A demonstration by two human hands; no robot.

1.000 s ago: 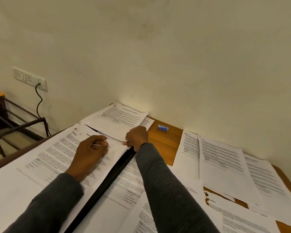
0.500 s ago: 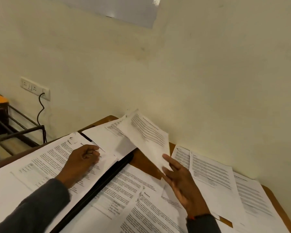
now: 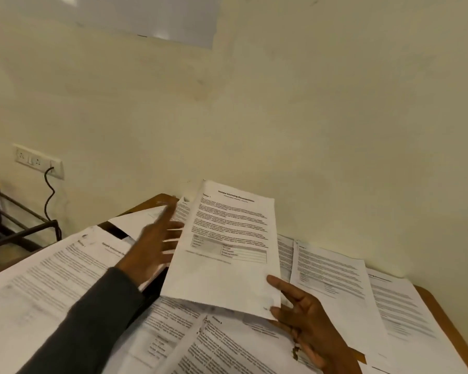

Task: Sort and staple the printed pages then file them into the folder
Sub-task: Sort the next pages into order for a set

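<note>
My right hand [image 3: 305, 317] grips the lower right corner of a printed page [image 3: 227, 247] and holds it up, tilted, over the middle of the desk. My left hand [image 3: 154, 244] is in the air just left of that page, fingers spread and blurred, holding nothing. Under my left forearm lies a black folder [image 3: 152, 287], its dark edge showing between sheets. A large printed sheet [image 3: 46, 282] lies on the folder's left side. More printed pages [image 3: 333, 287] are spread flat on the right of the desk. No stapler is visible.
The wooden desk [image 3: 441, 314] stands against a cream wall, nearly covered in paper. More sheets overlap at the front [image 3: 222, 346]. At the left are a wall socket with a black cable [image 3: 48, 184] and a dark metal rack [image 3: 19, 230].
My right hand lifted a page from the back stack and turned it upright toward me. My left hand left the sheet it pressed and rose toward the held page. The view tilted up.
</note>
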